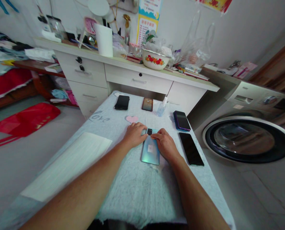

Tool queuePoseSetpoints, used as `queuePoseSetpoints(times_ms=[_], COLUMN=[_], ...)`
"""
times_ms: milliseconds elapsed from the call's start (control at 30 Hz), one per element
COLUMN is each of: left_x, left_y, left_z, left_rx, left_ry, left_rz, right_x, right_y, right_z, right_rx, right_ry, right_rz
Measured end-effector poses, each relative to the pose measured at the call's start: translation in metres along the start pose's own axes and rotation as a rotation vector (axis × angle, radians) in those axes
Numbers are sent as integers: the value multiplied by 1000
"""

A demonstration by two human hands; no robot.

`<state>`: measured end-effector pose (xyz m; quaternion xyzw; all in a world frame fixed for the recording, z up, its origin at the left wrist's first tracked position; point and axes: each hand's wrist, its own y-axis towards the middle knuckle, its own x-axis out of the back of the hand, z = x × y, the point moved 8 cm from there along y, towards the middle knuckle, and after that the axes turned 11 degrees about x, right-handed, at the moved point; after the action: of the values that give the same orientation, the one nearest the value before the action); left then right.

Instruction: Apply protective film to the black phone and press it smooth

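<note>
A light blue-green smartphone [150, 157] lies back side up on the cloth-covered table, its dark camera block at the far end and a small pale label on its back. My left hand [135, 134] grips its upper left edge, thumb near the camera block. On the opposite side, my right hand [165, 144] holds the upper right edge, with thumb and index finger close to the camera. Right of that hand lies a black-screened phone [191, 149]. Beyond it is a small stack of phones [182, 120].
At the table's far side are a dark phone [122, 103], a brownish phone [147, 104] and a clear spray bottle [161, 107]. A white sheet [67, 166] lies on the left. Behind stands a cluttered desk [137, 80]; a washing machine [250, 99] is at right.
</note>
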<state>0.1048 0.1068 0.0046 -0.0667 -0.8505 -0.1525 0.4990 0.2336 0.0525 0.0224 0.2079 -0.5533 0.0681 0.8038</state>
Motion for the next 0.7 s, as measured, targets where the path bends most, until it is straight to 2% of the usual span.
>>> queuePoseSetpoints(times_ms=[267, 700], left_x=[1, 0], left_y=[-1, 0], left_z=[-1, 0], left_rx=[14, 2], left_ry=[3, -9], left_rz=[15, 9], right_x=[2, -7], right_y=[1, 11], right_z=[-2, -12], right_rx=[-5, -43], right_ry=[-25, -81], right_rz=[-3, -2])
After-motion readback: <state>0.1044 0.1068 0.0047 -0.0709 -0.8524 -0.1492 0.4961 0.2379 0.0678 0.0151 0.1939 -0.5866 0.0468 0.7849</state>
